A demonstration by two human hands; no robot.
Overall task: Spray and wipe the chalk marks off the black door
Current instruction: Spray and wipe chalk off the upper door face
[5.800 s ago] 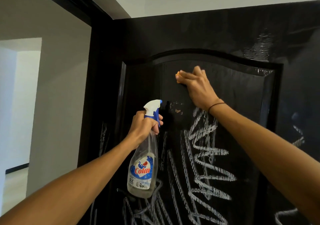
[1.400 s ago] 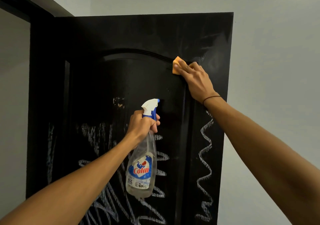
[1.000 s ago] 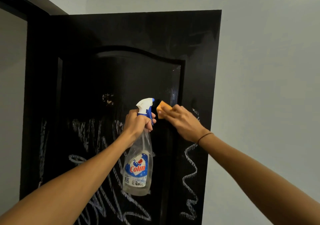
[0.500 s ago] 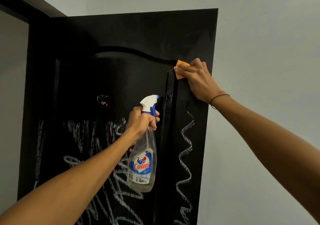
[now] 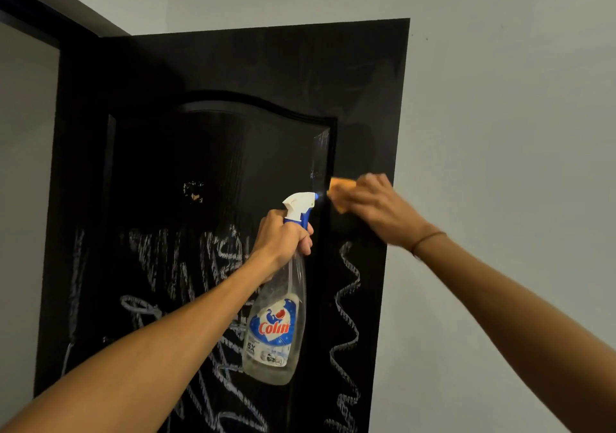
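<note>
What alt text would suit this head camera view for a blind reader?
A right hand wipes an orange sponge on a black door; the left hand holds a spray bottle. Chalk scribbles cover the door's lower part.

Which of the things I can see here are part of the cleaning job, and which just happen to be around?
Part of the job:
black door
chalk marks
spray bottle, gripped by left hand
orange cloth, held against the door by right hand

Just around:
grey wall
dark wristband
</note>
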